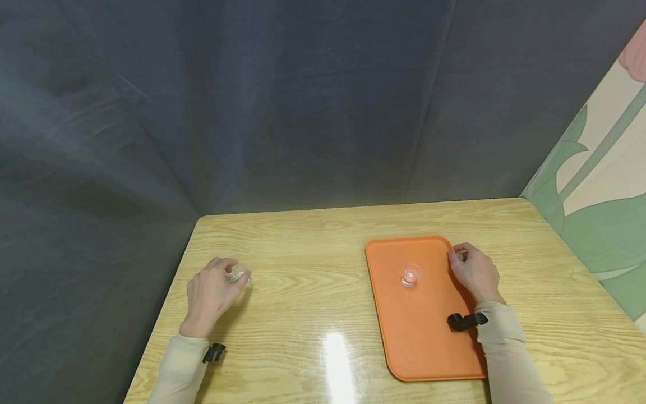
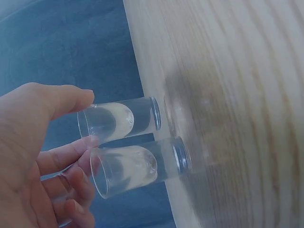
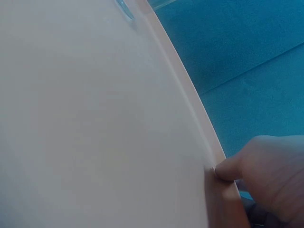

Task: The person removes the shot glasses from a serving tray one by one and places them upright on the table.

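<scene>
My left hand (image 1: 212,289) is at the left part of the wooden table, its fingers around small clear shot glasses. In the left wrist view, one shot glass (image 2: 118,118) sits between thumb and index finger, and a second glass (image 2: 140,168) lies alongside it against the fingers. More clear glass shows among the curled lower fingers, mostly hidden. The bases of the two glasses are close to the tabletop. My right hand (image 1: 473,273) pinches the right rim of an orange tray (image 1: 429,336), thumb on the inside. Another shot glass (image 1: 410,276) stands on the tray's far half.
The light wooden table (image 1: 303,303) reaches back to a dark cloth (image 1: 303,112), which also hangs along the left side. A wall with a flower pattern (image 1: 605,185) borders the right. A bright reflection lies on the tabletop near the front.
</scene>
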`<move>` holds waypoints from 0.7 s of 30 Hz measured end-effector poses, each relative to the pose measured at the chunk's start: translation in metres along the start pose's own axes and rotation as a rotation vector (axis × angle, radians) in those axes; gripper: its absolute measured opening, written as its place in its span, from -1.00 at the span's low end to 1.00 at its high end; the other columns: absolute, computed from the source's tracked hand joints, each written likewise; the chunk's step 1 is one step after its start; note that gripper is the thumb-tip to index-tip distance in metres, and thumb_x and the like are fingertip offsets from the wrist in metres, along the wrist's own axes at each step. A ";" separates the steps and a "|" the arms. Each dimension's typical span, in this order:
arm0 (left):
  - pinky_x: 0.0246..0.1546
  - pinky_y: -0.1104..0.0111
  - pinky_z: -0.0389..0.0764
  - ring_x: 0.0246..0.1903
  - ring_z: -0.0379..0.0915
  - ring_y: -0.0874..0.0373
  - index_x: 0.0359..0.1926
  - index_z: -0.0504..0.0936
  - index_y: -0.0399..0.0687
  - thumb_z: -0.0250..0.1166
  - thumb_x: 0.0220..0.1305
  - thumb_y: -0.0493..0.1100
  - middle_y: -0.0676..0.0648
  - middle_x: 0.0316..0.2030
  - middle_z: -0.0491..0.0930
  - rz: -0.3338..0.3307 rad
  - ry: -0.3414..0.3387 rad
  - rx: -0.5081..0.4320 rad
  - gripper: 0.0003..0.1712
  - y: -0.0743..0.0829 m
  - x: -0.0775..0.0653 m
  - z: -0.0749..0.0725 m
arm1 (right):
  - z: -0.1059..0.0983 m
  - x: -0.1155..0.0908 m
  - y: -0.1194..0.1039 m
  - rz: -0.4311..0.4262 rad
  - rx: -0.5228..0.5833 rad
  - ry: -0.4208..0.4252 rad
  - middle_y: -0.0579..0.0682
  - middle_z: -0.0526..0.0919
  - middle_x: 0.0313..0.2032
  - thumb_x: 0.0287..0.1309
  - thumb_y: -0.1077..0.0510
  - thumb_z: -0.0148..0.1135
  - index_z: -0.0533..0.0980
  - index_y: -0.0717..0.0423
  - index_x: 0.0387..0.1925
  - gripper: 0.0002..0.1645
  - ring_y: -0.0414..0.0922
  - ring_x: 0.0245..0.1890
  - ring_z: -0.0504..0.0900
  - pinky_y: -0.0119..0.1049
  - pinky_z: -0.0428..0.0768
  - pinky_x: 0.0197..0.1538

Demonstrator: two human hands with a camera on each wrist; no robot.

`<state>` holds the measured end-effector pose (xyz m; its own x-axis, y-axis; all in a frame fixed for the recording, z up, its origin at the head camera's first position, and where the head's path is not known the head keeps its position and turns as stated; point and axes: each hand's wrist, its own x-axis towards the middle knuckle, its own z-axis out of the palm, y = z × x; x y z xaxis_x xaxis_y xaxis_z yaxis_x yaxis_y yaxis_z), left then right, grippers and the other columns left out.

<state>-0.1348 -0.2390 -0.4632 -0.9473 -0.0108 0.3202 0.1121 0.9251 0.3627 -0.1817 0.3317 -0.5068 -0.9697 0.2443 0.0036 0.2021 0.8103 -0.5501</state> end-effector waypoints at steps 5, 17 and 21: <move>-0.66 0.30 0.37 -0.60 0.48 0.08 -0.01 0.80 -0.16 0.52 0.26 0.11 -0.13 -0.20 0.76 -0.004 0.014 0.021 -0.53 -0.002 0.000 0.000 | -0.001 0.000 0.000 0.004 -0.004 -0.001 0.28 0.76 -0.10 0.57 -0.11 0.02 0.57 0.26 0.21 -0.44 0.12 -0.29 0.70 -0.20 0.44 -0.36; -0.68 0.29 0.36 -0.63 0.46 0.07 -0.03 0.78 -0.14 0.53 0.24 0.10 -0.15 -0.25 0.73 0.003 0.022 0.055 -0.54 -0.005 0.000 0.002 | -0.001 -0.001 0.000 0.011 0.001 -0.009 0.25 0.76 -0.15 0.57 -0.11 0.03 0.57 0.26 0.19 -0.45 0.07 -0.33 0.67 -0.22 0.41 -0.36; -0.68 0.29 0.36 -0.64 0.44 0.08 -0.03 0.78 -0.14 0.52 0.24 0.11 -0.15 -0.25 0.72 0.005 0.020 0.063 -0.54 -0.005 0.000 0.002 | -0.001 0.000 0.000 0.004 0.000 -0.010 0.25 0.76 -0.15 0.58 -0.11 0.03 0.57 0.26 0.20 -0.45 0.06 -0.35 0.67 -0.24 0.41 -0.38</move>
<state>-0.1359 -0.2432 -0.4670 -0.9407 -0.0133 0.3391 0.0967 0.9473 0.3054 -0.1811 0.3322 -0.5058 -0.9703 0.2420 -0.0064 0.2055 0.8094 -0.5501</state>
